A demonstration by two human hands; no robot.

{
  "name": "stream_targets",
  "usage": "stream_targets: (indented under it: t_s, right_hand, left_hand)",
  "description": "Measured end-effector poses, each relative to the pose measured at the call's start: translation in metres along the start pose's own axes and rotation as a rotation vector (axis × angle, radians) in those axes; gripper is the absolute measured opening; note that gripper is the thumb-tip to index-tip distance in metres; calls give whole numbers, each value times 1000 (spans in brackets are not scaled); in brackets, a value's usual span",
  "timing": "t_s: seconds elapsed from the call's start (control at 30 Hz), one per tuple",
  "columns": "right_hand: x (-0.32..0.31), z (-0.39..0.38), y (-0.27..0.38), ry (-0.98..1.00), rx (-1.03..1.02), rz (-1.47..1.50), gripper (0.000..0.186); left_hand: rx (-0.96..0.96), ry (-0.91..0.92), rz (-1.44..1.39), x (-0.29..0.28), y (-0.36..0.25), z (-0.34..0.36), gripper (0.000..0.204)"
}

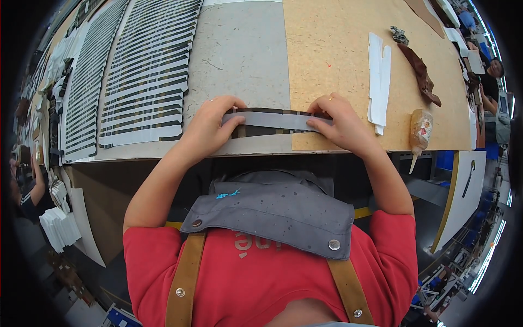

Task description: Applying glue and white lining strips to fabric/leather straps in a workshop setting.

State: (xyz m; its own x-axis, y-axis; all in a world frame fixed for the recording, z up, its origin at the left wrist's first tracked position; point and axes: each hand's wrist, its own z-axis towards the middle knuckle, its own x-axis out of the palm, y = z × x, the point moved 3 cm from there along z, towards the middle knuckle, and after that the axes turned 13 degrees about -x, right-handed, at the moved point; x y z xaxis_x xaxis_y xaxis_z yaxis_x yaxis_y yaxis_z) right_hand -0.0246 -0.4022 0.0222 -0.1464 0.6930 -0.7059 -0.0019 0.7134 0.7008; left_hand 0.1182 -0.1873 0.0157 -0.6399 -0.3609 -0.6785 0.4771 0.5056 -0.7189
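Observation:
Near the table's front edge, a light grey strip (pixel 272 119) is stretched level between my two hands. My left hand (pixel 213 124) pinches its left end between thumb and bent fingers. At the other end, my right hand (pixel 342 121) grips it the same way, thumb on top. Dark strips with brownish bands (pixel 259 131) show along both long sides of the grey one. Whether they are joined to it I cannot tell. My fingertips are partly hidden behind the strips.
Overlapping rows of grey and black strips (pixel 144 82) cover the table's left side. To the right lie white strips (pixel 377 82), a brown leather-like piece (pixel 419 73), a dark crumpled scrap (pixel 399 35) and a squeeze bottle (pixel 421 129), its nozzle over the edge. Another person (pixel 489 82) is at far right.

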Motion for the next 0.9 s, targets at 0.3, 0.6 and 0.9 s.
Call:
stream_targets:
  t_s: [0.3,0.6,0.9]
  right_hand:
    - [12,27,17,-288,-311,-198,25]
    - [-15,43,4,-241,-282,-183,15]
    - [-62,55,-39,-68,330,391,15]
  left_hand:
    - [216,-258,129,-5,2,10,10]
    - [248,-314,194,-31,-4,27,11]
    - [-38,33,-57,-66,3,86,17]
